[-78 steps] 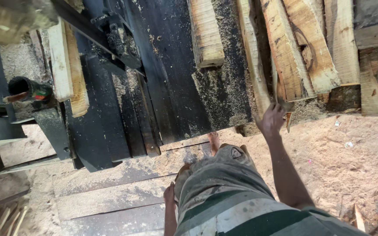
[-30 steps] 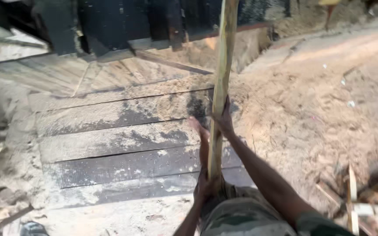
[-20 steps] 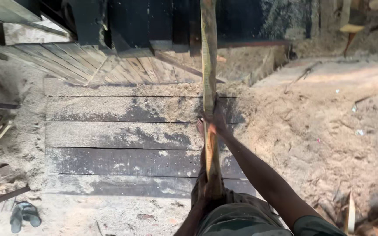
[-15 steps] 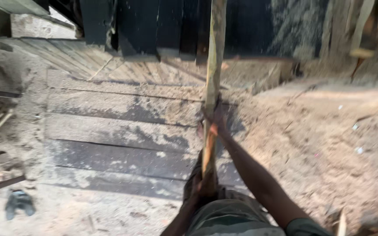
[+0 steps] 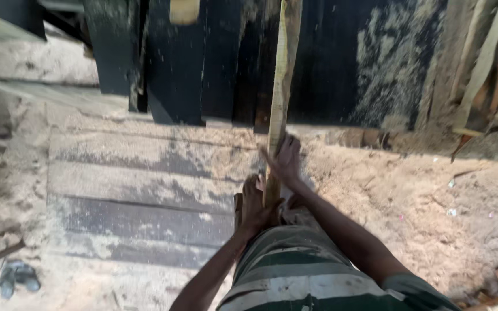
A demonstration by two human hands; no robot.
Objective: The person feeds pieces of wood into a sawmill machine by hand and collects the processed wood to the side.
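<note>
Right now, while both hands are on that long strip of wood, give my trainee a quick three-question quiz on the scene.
1. True or false: both hands grip the long wooden strip.
2. Which hand sits farther along the strip, away from the body? A) left hand B) right hand C) they sit side by side
3. What lies on the sawdust at the lower left, beside the grey floor planks?

Key:
1. True. Each hand closes around the strip.
2. B. The right hand holds farther out; the left hand holds the near end, close to the striped shirt.
3. A pair of dark sandals.
</note>
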